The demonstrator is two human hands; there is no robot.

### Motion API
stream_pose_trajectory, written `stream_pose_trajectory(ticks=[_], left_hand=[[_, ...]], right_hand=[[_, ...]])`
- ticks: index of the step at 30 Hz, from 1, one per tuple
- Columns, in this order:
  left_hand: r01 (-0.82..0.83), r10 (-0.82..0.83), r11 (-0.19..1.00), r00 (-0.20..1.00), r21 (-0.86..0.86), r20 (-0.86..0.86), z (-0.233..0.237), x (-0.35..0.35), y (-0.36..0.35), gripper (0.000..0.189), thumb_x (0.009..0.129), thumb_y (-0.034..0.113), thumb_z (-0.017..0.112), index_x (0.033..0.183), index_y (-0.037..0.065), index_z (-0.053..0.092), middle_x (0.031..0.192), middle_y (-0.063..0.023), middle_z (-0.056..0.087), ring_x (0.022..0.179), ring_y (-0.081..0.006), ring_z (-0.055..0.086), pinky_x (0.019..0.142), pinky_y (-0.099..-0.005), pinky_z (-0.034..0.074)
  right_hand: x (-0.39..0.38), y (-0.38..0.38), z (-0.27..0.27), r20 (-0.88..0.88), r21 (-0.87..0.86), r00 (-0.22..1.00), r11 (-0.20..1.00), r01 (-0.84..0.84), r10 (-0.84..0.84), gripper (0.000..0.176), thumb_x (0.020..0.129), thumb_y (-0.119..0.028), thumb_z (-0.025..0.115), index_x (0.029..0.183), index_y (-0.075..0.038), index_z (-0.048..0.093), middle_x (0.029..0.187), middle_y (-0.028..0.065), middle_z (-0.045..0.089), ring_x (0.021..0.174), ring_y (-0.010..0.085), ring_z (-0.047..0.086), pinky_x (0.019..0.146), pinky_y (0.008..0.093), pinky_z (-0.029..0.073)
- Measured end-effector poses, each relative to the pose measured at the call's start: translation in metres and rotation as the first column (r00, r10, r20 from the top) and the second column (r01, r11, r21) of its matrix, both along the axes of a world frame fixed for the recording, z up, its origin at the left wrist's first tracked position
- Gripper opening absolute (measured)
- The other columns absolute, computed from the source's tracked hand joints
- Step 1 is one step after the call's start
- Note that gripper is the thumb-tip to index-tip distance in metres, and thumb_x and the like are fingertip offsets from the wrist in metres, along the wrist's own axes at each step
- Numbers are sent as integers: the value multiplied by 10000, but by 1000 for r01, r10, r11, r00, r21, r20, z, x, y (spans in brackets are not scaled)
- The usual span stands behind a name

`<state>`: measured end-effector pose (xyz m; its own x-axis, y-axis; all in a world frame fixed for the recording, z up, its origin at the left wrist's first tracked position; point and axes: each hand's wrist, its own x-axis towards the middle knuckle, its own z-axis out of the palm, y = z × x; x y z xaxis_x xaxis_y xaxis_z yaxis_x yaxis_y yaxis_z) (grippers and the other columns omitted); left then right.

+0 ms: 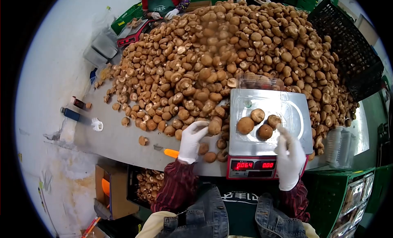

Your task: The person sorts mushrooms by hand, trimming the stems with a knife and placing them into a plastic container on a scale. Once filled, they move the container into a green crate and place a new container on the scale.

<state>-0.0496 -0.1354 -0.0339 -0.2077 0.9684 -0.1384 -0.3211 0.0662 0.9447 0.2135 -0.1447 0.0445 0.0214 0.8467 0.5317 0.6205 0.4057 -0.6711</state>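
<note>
My left hand (193,141), in a white glove, has its thumb and fingers closed on a brown mushroom (214,127) at the front of the pile. My right hand (290,160), also gloved and slightly blurred, is over the right side of the digital scale (303,115). Its fingers are stretched out, with the tips at a mushroom (274,121). Close by, in a clear plastic tray (286,103) on the scale, are a larger mushroom (245,125) and a few others. Red digits on the display (245,165) read 0.064.
A large mushroom pile (176,74) covers much of the table. An orange-handled knife (171,153) lies left of my left hand. Stacked clear trays (340,146) stand right, below a black crate (348,45). Across the table, a gloved person (163,4) works beside another scale (133,33).
</note>
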Motion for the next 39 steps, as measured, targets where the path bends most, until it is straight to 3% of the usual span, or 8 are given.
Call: stream_pose_trajectory(ticks=[5,9,13,14,22,34,36,39], left_hand=[[262,-267,963,959,59,95,49,44,-27,170,871,14,576,1034,16,624,929,-31,639,809,-66,570,669,-183,441],[230,-36,934,820,272,-571,51,32,14,222,855,43,598,1069,0,640,1017,-105,662,941,-210,622,825,-294,478],[368,205,873,320,321,-925,2,2,77,366,830,180,611,1175,61,579,1166,-135,571,1109,-332,499,965,-404,388],[436,200,874,74,212,-977,-11,-2,80,455,805,234,643,1231,108,543,1191,-116,539,1156,-336,454,988,-439,354],[397,225,898,-38,192,-974,-4,-43,14,272,740,194,683,997,132,618,1142,-95,558,1172,-336,459,1012,-478,326],[95,148,982,134,161,-980,-8,-93,128,467,722,120,719,1171,92,596,1340,-158,460,1194,-334,460,980,-362,406],[5,227,964,495,265,-839,-26,-106,137,362,756,85,704,1104,26,624,1256,-148,549,1168,-278,516,962,-324,419],[-56,60,996,997,74,-56,-11,-100,113,364,870,72,635,1200,-43,537,1206,-87,565,1055,-161,561,887,-295,462]], right_hand=[[-41,1,22,393,-159,832,920,-358,391,755,718,-379,753,1291,11,455,675,106,533,620,271,561,577,372,469],[-30,14,6,329,162,939,973,-164,103,667,692,-274,792,1224,15,511,756,111,550,659,246,567,580,347,473],[-5,31,1,205,-46,979,998,31,-21,619,715,-194,783,1234,12,517,751,95,554,622,195,559,575,307,472],[-3,30,5,205,-39,978,999,30,-21,619,715,-194,783,1234,12,517,751,95,554,622,195,559,575,307,472],[36,16,-10,-93,-155,967,963,220,-236,213,888,-51,606,1089,18,620,733,22,537,558,59,423,509,213,383],[26,8,2,-189,-168,965,974,151,-182,173,925,-39,549,1057,48,621,787,29,571,570,48,457,521,190,393],[36,5,1,-167,-177,966,970,166,-196,173,927,-38,545,1057,49,620,794,29,578,577,47,472,520,192,397],[41,4,0,-222,-217,947,958,186,-234,166,926,-33,542,1048,45,623,823,45,600,580,47,493,522,191,404]])
